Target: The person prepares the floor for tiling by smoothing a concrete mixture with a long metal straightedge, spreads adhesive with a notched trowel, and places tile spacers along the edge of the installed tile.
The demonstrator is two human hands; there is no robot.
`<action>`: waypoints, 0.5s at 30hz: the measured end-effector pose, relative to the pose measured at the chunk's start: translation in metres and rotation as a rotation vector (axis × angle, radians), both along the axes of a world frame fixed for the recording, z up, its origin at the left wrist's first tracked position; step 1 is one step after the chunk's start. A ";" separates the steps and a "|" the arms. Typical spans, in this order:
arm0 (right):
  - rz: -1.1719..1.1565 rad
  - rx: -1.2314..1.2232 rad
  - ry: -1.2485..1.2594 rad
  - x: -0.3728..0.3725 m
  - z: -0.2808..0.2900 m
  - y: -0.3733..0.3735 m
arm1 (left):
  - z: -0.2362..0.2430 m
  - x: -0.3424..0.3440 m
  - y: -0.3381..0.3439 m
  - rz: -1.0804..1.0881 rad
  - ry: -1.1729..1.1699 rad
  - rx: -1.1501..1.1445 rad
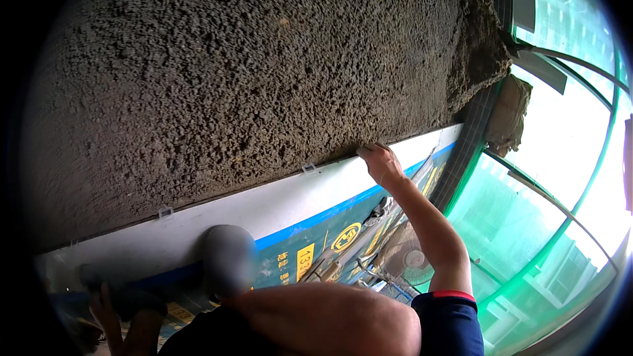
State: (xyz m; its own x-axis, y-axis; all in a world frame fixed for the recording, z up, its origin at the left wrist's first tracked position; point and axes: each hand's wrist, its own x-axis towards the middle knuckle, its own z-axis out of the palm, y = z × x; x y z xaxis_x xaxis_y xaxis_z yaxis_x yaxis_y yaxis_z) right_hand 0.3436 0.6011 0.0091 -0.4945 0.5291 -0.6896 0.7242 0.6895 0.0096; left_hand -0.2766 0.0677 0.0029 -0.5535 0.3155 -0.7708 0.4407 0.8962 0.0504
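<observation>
My right hand (pixel 381 163) reaches up to the top edge of a long white panel (pixel 283 201), its fingers pinched together there. Whatever sits between the fingertips is too small to make out. Two clear plastic clips (pixel 308 169) straddle the same edge farther left. Above the panel rises a wall coated in rough grey-brown mortar (pixel 264 72). At the dim lower left shows a hand (pixel 102 310) with fingers partly spread; I cannot tell whether it is my left. A large bare arm (pixel 330 316) fills the lower middle, its owner unclear.
A blurred grey rounded shape (pixel 227 260) stands before the panel. Below a blue strip lies a dark green printed sheet (pixel 283 257). A fan (pixel 412 260) stands at the lower right. Green netting (pixel 514 224) and curved poles line the right, with a crumpled brown bag (pixel 509 115).
</observation>
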 end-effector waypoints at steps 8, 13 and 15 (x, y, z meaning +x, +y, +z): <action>-0.151 0.018 0.046 0.003 0.004 -0.010 | -0.004 0.010 0.000 0.067 0.040 0.170; -0.235 0.139 0.133 -0.016 0.020 -0.031 | -0.010 0.009 -0.010 0.020 0.086 0.208; -0.276 0.280 0.199 -0.030 0.031 -0.050 | -0.009 0.007 -0.008 0.045 0.047 0.211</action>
